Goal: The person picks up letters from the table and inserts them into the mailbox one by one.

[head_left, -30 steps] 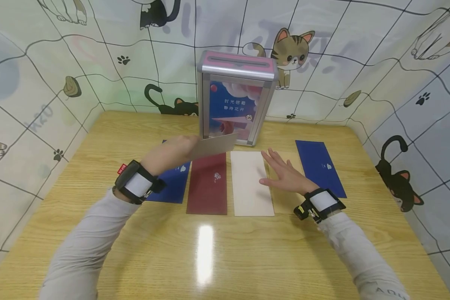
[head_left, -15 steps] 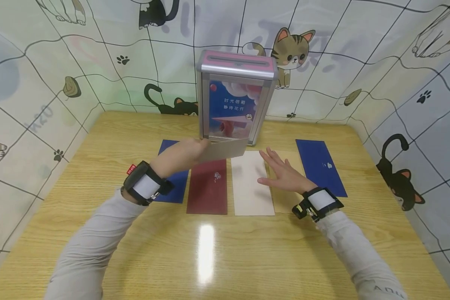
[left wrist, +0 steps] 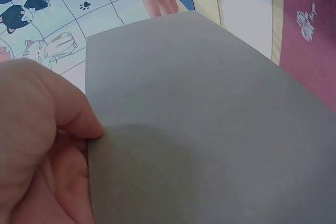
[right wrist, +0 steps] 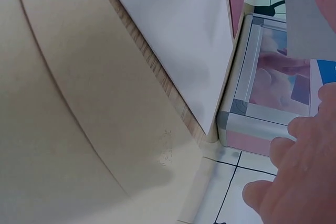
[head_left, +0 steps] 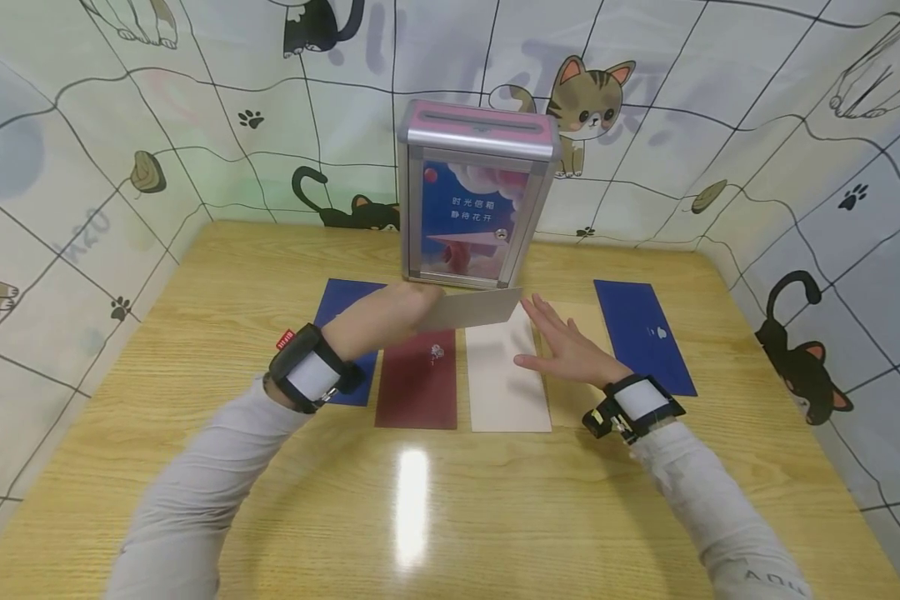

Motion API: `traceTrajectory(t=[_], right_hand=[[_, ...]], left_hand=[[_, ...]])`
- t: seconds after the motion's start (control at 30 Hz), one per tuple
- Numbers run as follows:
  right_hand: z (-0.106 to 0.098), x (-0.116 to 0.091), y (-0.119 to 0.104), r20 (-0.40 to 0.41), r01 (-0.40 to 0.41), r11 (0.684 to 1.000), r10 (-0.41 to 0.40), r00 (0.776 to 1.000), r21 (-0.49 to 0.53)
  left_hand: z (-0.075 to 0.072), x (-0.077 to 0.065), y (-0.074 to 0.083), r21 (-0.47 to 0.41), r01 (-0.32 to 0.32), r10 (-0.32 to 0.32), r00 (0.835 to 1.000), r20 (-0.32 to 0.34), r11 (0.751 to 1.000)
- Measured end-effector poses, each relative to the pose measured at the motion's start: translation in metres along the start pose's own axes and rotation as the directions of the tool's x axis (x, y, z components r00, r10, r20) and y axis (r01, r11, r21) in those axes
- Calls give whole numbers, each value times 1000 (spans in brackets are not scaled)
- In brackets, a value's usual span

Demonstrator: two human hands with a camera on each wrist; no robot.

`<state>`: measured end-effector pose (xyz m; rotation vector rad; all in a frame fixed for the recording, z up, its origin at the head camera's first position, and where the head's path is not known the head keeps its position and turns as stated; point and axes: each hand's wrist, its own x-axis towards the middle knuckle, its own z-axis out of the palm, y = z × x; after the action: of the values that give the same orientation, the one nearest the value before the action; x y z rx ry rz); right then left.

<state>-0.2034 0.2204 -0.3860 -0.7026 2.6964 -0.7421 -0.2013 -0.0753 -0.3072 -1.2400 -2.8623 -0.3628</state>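
My left hand [head_left: 393,315] pinches a plain grey envelope [head_left: 483,308] by one edge; in the left wrist view thumb and fingers meet at the side of this flat envelope [left wrist: 194,98]. It is held above the maroon envelope [head_left: 416,392] and the white envelope [head_left: 507,396], and its far end comes right up to the fingertips of my right hand [head_left: 570,350]. That hand spreads its fingers, holding nothing, over the white envelope and a tan envelope [right wrist: 115,103], whose flap line shows in the right wrist view.
A silver-framed letter box [head_left: 474,217] with a pink slotted top stands at the table's back, against the cat-patterned wall covering. One blue envelope [head_left: 345,302] lies partly under the left arm. Another blue envelope [head_left: 641,333] lies at the right.
My left hand has carried the grey envelope rightward, from in front of the box's lower left to beside my right hand's fingertips. The right hand has hardly moved.
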Motion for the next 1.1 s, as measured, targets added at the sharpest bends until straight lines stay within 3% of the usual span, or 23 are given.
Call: traceTrajectory(t=[0.33, 0.57, 0.77, 1.1], right_hand=[[2, 4, 4, 19, -21, 999, 20, 1000, 28], [3, 6, 4, 14, 13, 999, -13, 1000, 50], [2, 7, 4, 4, 29, 998, -29, 1000, 62], [5, 8, 5, 5, 32, 997, -32, 999, 73]], left_hand=[[3, 6, 8, 51, -59, 60, 998, -11, 997], [4, 9, 13, 55, -50, 47, 998, 46, 997], [4, 10, 15, 68, -66, 63, 997, 48, 996], [7, 13, 19, -4, -57, 57, 996, 62, 998]])
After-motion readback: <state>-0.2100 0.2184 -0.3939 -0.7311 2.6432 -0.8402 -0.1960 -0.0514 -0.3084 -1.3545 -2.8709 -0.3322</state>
